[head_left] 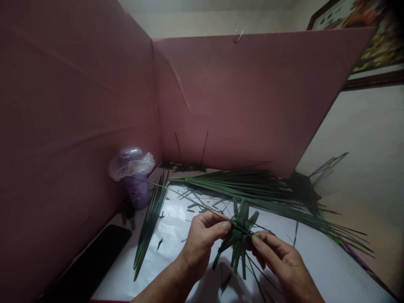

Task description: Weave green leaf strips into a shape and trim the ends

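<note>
Between my hands, above the white tabletop, is a star-like piece woven from green leaf strips (241, 229), its flat strip ends sticking out all around. My left hand (206, 235) pinches its left side between thumb and fingers. On the right edge, my right hand (274, 252) grips it with thumb and forefinger. Thin strips trail from it to the upper left and down toward the lower right. The fingertips behind the weave are partly hidden.
Long green leaves (227, 181) lie across the back of the white table (170, 240). Another leaf bundle (150, 231) lies at the left, with cut scraps nearby. A purple tumbler (138, 191) with plastic wrap and a black flat object (94, 261) stand by the pink partition (227, 97).
</note>
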The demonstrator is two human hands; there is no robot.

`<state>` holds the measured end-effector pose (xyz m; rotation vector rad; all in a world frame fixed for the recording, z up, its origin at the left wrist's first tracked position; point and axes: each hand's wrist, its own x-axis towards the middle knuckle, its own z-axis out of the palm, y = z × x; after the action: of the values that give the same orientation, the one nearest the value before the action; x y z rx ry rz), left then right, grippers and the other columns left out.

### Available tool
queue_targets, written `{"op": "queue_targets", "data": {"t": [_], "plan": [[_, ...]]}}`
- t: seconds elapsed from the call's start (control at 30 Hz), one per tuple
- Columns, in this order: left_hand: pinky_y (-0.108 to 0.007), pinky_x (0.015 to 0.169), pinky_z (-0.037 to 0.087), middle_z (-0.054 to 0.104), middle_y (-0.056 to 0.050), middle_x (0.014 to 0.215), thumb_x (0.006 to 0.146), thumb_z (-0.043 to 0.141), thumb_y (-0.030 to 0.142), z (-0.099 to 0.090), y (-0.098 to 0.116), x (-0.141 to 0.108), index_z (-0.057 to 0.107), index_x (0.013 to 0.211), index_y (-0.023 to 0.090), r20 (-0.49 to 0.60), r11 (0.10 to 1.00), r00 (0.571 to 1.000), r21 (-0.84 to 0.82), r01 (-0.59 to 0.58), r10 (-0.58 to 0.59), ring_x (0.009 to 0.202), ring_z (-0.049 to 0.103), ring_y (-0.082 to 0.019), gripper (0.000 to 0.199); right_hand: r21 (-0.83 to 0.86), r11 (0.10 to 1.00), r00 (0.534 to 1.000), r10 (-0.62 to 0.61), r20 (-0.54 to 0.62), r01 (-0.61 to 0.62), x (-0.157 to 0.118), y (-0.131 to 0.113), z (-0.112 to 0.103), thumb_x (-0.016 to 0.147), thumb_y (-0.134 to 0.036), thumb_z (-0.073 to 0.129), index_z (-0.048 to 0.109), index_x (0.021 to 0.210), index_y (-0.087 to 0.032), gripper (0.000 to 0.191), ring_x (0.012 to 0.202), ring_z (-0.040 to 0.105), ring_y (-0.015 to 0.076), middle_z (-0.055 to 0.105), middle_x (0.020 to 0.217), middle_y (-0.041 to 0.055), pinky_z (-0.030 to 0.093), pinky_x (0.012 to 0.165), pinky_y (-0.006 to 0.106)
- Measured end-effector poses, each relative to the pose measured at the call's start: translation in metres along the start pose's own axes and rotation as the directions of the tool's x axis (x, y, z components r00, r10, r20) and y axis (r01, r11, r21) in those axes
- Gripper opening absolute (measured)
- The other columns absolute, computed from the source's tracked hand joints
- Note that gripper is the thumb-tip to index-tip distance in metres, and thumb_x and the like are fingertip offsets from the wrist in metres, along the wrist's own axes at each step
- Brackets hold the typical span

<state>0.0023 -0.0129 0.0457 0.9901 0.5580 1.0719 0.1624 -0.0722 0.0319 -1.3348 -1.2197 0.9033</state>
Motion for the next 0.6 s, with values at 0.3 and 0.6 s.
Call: {"op": "queue_targets", "data": {"t": [0.3,0.6], "plan": [[-0.027,0.072,0.040,0.064,-0.005,0.072,0.068,0.066,0.020,0.001,-0.003,0.001,0.065,0.073,0.011,-0.032,0.998,0.997,-0.028,0.063,-0.064,0.071,0.057,-0.015,0.010,0.277,0.945,0.985,0.164,0.056,-0.173,-0.001,0.005,0.009,0.072,-0.042,0.065,0.060,0.062,-0.015,0.029,0.054,0.037,0.0103,0.048,0.058,-0.0022,0.030,0.049,0.020],[-0.026,0.069,0.041,0.062,-0.003,0.071,0.067,0.066,0.019,0.002,-0.005,0.002,0.065,0.078,0.013,-0.094,0.997,0.993,-0.030,0.075,-0.078,0.068,0.056,-0.013,0.013,0.475,0.837,0.962,0.227,0.151,-0.272,0.000,0.023,0.008,0.076,-0.033,0.065,0.061,0.069,-0.017,0.017,0.055,0.041,0.0100,0.049,0.062,-0.0028,0.034,0.052,0.020]]}}
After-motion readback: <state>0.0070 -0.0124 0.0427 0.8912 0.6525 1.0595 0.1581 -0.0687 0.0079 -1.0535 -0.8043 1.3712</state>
